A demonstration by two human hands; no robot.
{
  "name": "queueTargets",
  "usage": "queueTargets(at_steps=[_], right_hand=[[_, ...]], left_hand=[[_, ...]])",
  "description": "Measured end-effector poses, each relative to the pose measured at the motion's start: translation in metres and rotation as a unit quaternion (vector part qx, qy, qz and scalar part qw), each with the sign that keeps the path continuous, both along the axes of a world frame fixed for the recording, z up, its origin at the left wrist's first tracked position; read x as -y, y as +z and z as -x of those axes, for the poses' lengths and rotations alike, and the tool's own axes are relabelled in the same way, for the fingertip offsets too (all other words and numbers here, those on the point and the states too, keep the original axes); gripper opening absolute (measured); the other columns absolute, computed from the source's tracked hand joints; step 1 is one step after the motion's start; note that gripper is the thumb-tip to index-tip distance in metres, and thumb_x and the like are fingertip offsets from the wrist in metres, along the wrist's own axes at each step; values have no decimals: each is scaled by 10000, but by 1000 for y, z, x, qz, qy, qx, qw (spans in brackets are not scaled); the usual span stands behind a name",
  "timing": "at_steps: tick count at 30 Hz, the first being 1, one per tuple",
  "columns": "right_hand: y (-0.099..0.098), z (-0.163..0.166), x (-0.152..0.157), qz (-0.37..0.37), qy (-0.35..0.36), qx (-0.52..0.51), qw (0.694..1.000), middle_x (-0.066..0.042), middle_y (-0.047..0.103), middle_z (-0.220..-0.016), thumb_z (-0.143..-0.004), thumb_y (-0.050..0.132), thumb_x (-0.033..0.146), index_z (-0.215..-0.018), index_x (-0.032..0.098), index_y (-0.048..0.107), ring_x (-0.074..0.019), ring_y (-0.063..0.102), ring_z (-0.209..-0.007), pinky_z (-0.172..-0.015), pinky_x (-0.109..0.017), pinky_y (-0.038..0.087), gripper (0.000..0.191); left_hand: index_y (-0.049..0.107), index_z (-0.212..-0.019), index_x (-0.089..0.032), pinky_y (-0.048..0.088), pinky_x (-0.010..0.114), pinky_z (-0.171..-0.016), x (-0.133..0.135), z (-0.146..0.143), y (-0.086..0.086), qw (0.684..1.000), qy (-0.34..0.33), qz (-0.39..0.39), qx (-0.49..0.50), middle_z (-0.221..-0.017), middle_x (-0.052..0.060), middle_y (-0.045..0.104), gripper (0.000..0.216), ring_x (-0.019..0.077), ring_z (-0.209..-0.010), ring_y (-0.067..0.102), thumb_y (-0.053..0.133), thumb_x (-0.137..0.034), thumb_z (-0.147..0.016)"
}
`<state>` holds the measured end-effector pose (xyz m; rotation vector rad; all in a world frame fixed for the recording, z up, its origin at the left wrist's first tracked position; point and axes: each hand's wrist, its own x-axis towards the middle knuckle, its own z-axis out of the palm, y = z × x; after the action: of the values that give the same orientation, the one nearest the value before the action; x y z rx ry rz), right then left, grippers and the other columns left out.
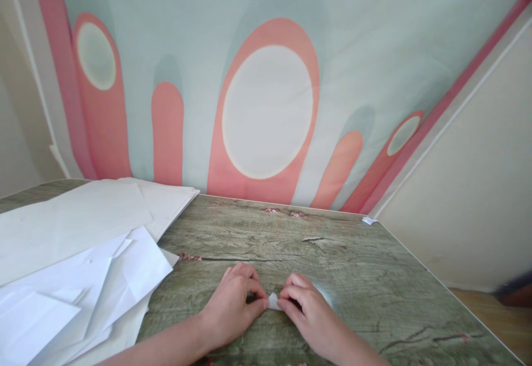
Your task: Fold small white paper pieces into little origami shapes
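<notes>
A very small folded piece of white paper (273, 301) rests low on the grey-green wood-grain table (357, 266). My left hand (236, 305) pinches its left side with curled fingers. My right hand (306, 309) pinches its right side the same way. Both hands rest on the tabletop, fingertips almost meeting over the paper. Most of the piece is hidden between the fingers.
A pile of large white paper sheets (78, 255) covers the table's left part, some creased. A small white scrap (369, 220) lies at the far right corner. A wall hanging with pink arches (266, 111) stands behind; the table's right edge drops to the floor.
</notes>
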<state>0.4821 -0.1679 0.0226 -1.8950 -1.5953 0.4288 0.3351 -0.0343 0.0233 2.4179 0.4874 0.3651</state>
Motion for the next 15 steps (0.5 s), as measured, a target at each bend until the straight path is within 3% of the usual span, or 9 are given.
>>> queueTargets(at_steps=[6, 15], right_hand=[[-3, -4, -5, 19, -22, -16, 999, 5, 544, -809, -845, 583, 189, -714, 188, 644, -138, 536, -827, -745, -236, 384, 145], [-4, -8, -11, 45, -34, 11, 998, 6, 571, -756, -790, 604, 152, -681, 187, 655, -139, 552, -751, -668, -231, 396, 125]], left_hand=[[697, -684, -245, 339, 324, -808, -1, -4, -3, 1000, 7, -25, 1, -808, -1, 603, 153, 199, -875, 516, 636, -326, -799], [667, -695, -228, 341, 327, -810, -1, -11, -8, 999, 42, -29, -4, -807, -18, 614, 71, 196, -870, 530, 678, -280, -742]])
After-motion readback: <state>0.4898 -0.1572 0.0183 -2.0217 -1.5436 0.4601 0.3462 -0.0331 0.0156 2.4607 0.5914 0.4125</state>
